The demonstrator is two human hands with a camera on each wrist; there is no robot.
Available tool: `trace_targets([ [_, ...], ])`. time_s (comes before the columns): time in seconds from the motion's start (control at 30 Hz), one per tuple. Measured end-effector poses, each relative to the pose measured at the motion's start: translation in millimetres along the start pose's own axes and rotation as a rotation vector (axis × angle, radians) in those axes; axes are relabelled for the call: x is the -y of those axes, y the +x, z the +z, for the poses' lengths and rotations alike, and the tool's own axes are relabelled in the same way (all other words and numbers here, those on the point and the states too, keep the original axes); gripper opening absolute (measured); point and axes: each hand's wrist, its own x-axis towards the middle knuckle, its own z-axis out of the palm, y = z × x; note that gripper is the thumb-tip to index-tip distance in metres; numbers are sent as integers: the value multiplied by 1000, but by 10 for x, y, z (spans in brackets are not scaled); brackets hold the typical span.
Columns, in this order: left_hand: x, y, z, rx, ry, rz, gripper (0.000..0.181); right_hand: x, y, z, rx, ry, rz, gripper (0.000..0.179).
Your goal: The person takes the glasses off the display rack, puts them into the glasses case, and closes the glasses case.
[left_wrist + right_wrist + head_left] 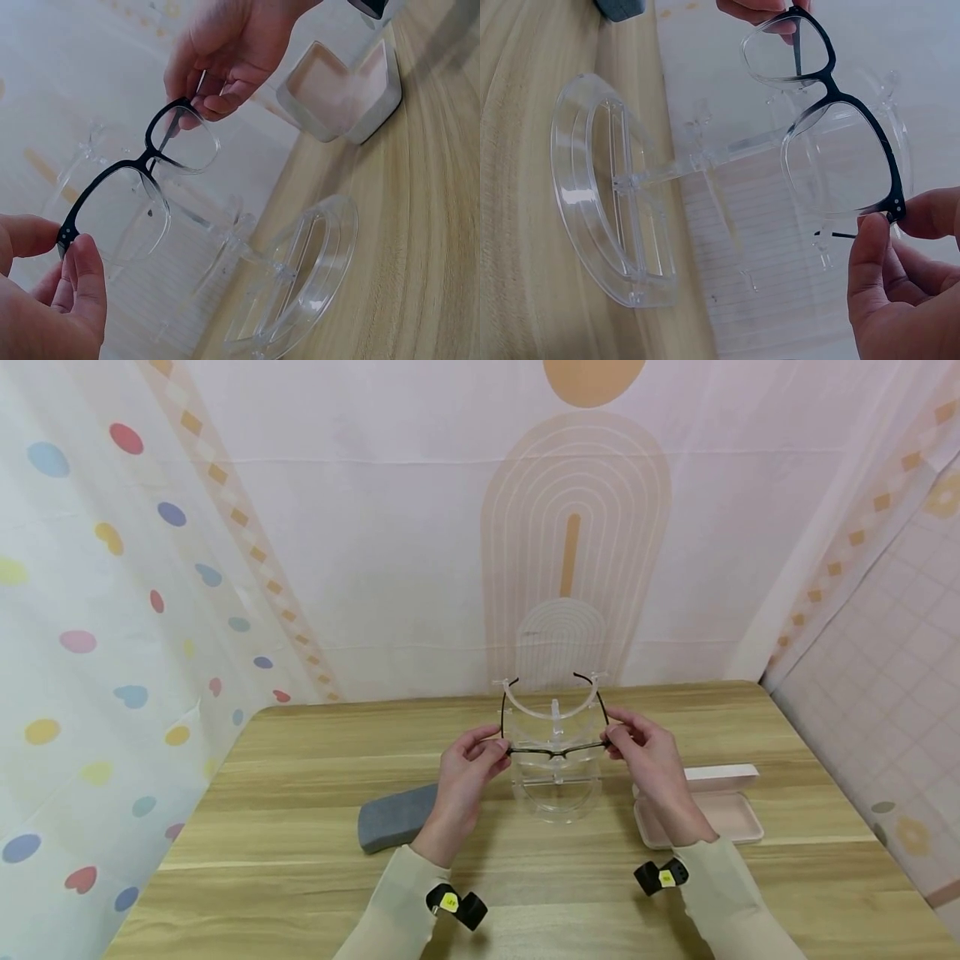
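A pair of black-topped eyeglasses (pixel 557 752) with clear lower rims is held level between both hands, temples unfolded and pointing away. My left hand (pixel 470 777) pinches one hinge corner of the frame between thumb and fingers. At the opposite hinge corner, my right hand (pixel 651 766) pinches it the same way. Right behind and below the eyeglasses stands a clear plastic display stand (pixel 577 180) with several curved tiers. In the head view the temples overlap its top tier.
A grey glasses case (pixel 393 818) lies closed on the wooden table (pixel 300 885), left of the stand. Right of the stand sits an open white case (pixel 386 90) with a pink lining, partly behind the right forearm. A patterned curtain (pixel 390 568) hangs behind the table.
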Motion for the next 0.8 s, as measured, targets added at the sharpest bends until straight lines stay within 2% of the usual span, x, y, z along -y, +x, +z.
trace_targets([
  [0.33, -21, -112, -38, 35, -7, -20, 35, 10, -123, -52, 47, -22, -29, 38],
  [0.8, -9, -292, -102, 59, 56, -63, 37, -49, -273, -123, 93, -63, -39, 38],
])
